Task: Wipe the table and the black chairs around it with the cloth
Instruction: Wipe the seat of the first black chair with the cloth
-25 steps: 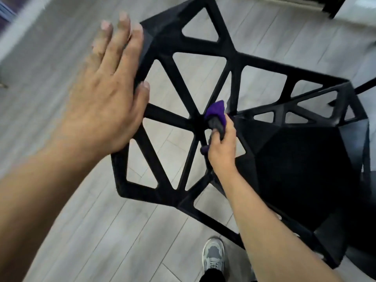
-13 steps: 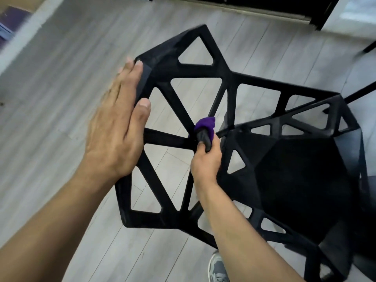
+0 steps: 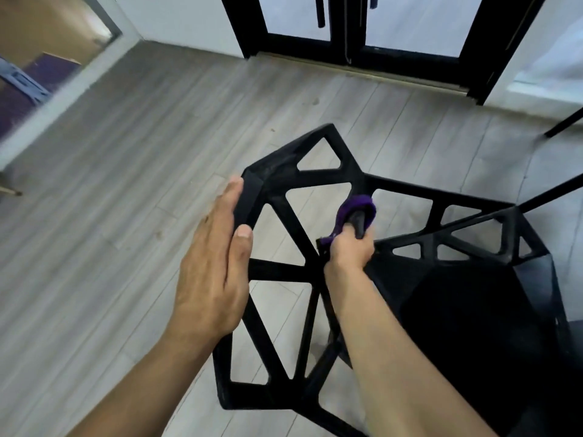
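A black chair point(image 3: 318, 176) with a backrest of triangular openings stands below me, its seat at the lower right. My left hand point(image 3: 214, 269) lies flat with straight fingers against the backrest's outer left edge. My right hand point(image 3: 348, 247) grips a purple cloth point(image 3: 353, 208) wrapped round one slanting bar of the backrest, near where the bars meet. The table is out of sight.
Grey wood-look floor point(image 3: 142, 152) spreads to the left and ahead. A black-framed glass door point(image 3: 347, 36) stands at the far side. Thin black legs point(image 3: 564, 121) of other furniture cross the upper right. A doorway point(image 3: 47, 58) opens at the far left.
The view has tilted up, showing the door and more floor. My right hand has slid the cloth up along the bar. My left hand stays flat on the backrest's edge.
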Demonstrator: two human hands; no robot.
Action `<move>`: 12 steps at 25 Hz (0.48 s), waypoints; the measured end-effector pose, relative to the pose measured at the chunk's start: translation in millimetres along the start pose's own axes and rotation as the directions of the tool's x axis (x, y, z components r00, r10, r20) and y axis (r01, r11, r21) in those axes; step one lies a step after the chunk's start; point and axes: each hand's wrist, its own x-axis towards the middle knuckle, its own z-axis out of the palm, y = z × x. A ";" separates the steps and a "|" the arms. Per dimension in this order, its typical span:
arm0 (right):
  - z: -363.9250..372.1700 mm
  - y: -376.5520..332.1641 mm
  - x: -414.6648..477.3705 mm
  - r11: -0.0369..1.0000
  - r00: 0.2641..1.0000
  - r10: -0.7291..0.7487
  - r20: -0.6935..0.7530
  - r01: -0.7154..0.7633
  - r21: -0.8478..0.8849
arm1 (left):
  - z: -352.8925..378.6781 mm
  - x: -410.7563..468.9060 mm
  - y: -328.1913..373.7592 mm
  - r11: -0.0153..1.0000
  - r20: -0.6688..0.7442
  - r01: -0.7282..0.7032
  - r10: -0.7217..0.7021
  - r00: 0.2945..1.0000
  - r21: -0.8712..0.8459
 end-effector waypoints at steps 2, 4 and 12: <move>30.1 -40.5 5.6 0.994 0.991 -0.109 0.081 0.109 0.002 | -1.7 2.3 -1.2 0.996 -0.035 0.020 -0.023 0.999 -0.083; 48.7 -59.8 -13.2 0.971 0.959 -0.208 0.195 0.227 -0.081 | -2.1 4.2 -0.3 0.982 -0.058 0.037 -0.048 0.997 -0.184; 15.3 -25.0 -131.4 0.577 0.429 -0.567 0.703 0.816 -0.033 | -2.7 0.8 -5.7 0.879 -0.179 0.079 -0.182 0.967 -0.471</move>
